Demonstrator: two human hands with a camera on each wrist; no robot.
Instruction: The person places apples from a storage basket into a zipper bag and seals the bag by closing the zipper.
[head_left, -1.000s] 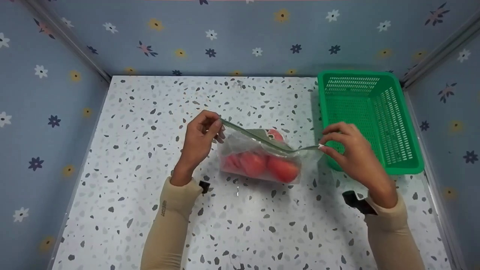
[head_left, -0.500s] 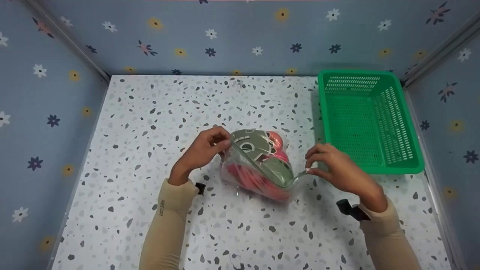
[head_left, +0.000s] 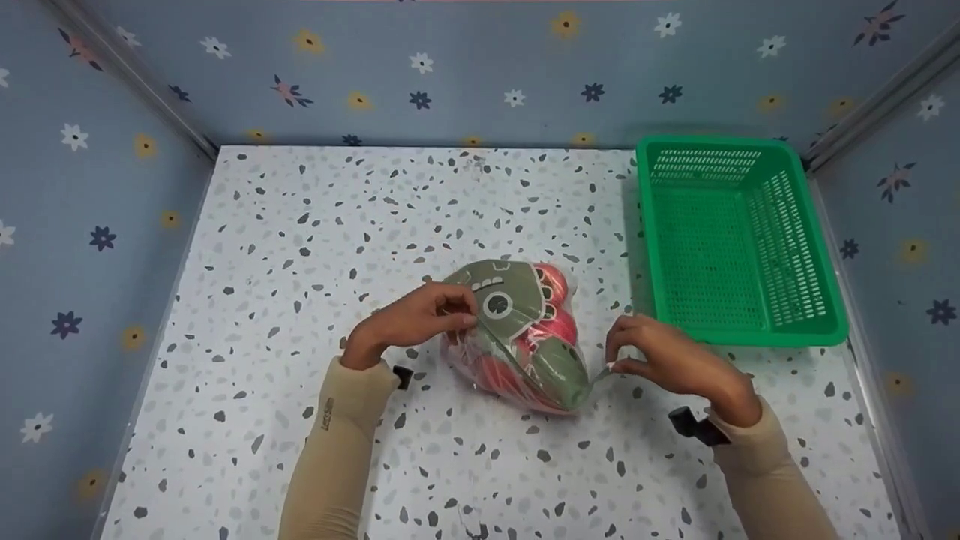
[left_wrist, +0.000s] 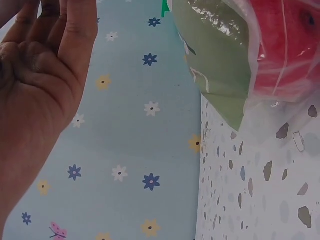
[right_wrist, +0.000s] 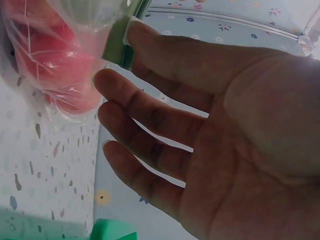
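Observation:
A clear zip bag (head_left: 514, 307) with a green cartoon print lies on the speckled table, its green-edged top tilted toward the person. Red round fruits (right_wrist: 55, 60), perhaps apples or tomatoes, show through the plastic. My left hand (head_left: 416, 315) pinches one end of the bag's top edge between thumb and fingers. At the opposite end, my right hand (head_left: 656, 356) pinches the green strip (right_wrist: 120, 42) of the edge with thumb and forefinger, the other fingers loosely bent. In the left wrist view the left fingertips are cut off by the frame.
A green plastic basket (head_left: 649, 247) stands at the back right of the table (head_left: 337, 210). Flower-patterned walls (head_left: 465, 75) enclose the back and both sides. A wrist camera mount (head_left: 697, 426) sits on the right forearm.
Both hands have moved toward the person and closer together, tipping the bag's top edge forward. More of the printed side now shows. The right hand has left its place over the basket's edge.

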